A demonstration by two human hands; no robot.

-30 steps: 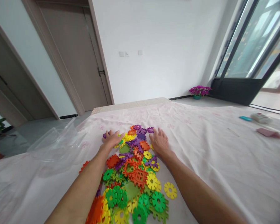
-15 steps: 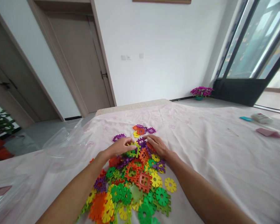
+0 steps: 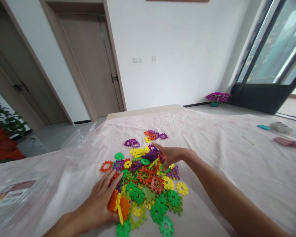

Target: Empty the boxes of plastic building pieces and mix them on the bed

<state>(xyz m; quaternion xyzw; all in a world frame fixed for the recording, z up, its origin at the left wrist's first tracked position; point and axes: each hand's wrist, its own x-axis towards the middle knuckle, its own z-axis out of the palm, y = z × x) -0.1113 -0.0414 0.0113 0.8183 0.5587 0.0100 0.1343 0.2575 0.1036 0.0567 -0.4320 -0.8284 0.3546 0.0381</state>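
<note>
We see the pale cloth [image 3: 224, 171] lying rumpled under the work. On it, in front of us, sits the heap of notched pieces [image 3: 157, 184], overlapping in no visible order. Left of it, well apart, lies a clear plastic package [image 3: 38, 179] bearing a printed label [image 3: 12, 194]; we make out no pieces inside. Our left hand [image 3: 100, 200] spreads wide against the heap's near left side, likely fencing it. Our right hand [image 3: 171, 154] arches at the far right, thumb and fingers well apart. The orange tile [image 3: 125, 208] tilts, seemingly propped by the left hand, with a yellow disc [image 3: 118, 202] against it.
</note>
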